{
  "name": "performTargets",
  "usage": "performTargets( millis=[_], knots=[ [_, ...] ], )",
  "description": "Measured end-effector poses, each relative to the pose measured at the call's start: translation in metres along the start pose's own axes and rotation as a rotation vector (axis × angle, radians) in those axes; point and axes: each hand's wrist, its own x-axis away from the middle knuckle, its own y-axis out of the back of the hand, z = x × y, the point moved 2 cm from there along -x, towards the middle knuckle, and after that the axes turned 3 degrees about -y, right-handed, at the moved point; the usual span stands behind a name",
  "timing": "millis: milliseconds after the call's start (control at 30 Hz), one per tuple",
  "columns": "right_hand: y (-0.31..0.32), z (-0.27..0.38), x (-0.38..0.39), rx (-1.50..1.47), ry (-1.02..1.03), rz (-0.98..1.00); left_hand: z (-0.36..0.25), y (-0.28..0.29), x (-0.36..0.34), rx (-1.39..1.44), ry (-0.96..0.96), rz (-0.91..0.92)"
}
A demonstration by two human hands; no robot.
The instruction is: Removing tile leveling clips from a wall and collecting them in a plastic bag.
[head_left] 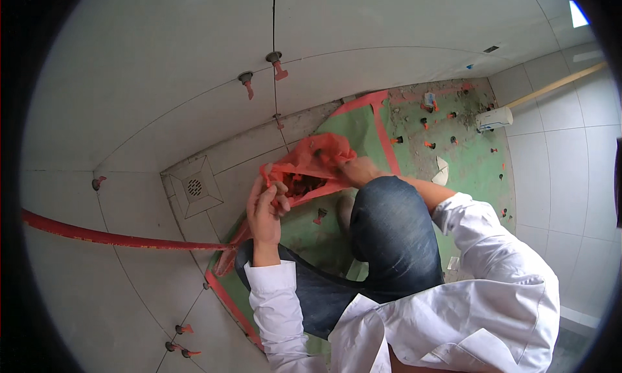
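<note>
A thin red plastic bag [299, 154] sits in front of my knees, its mouth spread apart. Inside it lie dark and red small pieces that look like tile levelling clips [303, 185]. My left hand [264, 211] grips the near-left edge of the bag's mouth between thumb and fingers. On the other side, my right hand [358, 171] closes on the bag's right edge, with its fingertips partly hidden by the plastic. One loose levelling clip [321, 215] is on the green floor sheet [353, 130] just below the bag.
Levelling clips [280, 68] stick out of the tiled wall, and more are scattered over the floor at the right. A square floor drain [194, 187] is at left. A red flat hose [123, 239] runs in from the left. A white cylinder [494, 118] touches a wooden pole [556, 85].
</note>
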Motion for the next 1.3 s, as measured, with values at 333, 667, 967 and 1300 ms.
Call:
performTargets(
  millis=[333, 667, 967, 1300],
  knots=[
    [0.064, 0.067, 0.027, -0.824, 0.522, -0.123, -0.001, -0.021, 0.001, -0.215, 0.009, 0.111],
    [0.042, 0.03, -0.083, -0.444, 0.2, -0.563, -0.004, 0.011, 0.008, -0.211, -0.016, -0.133],
    [-0.003, -0.075, -0.176, -0.218, -0.027, -0.466, 0.004, -0.018, -0.031, -0.141, -0.083, 0.031],
    [0.093, 0.076, -0.002, -1.545, 0.504, 0.328, -0.007, -0.007, -0.028, -0.071, -0.108, 0.023]
  ],
)
